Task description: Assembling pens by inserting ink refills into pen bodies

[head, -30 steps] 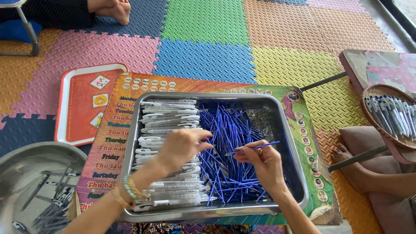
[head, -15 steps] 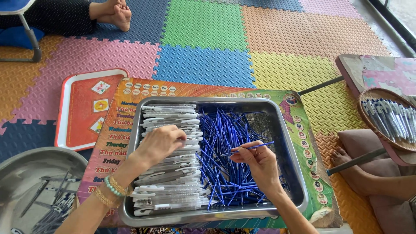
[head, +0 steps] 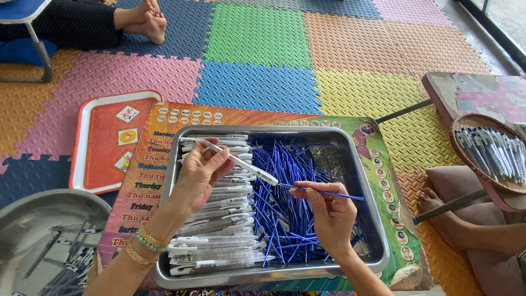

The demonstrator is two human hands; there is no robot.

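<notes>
A steel tray [head: 364, 181] sits on a colourful low table in front of me. Its left half holds a pile of white pen barrels [head: 219, 230]; its right half holds a heap of blue ink refills [head: 290, 214]. My left hand [head: 200, 175] holds one white pen barrel [head: 241, 163] above the pile, slanting down to the right. My right hand [head: 326, 211] pinches a single blue refill [head: 334, 193], its tip meeting the open end of the barrel.
A round steel bowl [head: 33, 219] with pens lies at lower left, a red tray [head: 104, 142] beside the table. A wicker basket of finished pens [head: 493, 151] rests on a board at right. Another person's feet [head: 145, 19] show at top left, a foot [head: 438, 205] at right.
My left hand has picked a white barrel out of the pile and raised it. My right hand has brought its blue refill to the barrel's end.
</notes>
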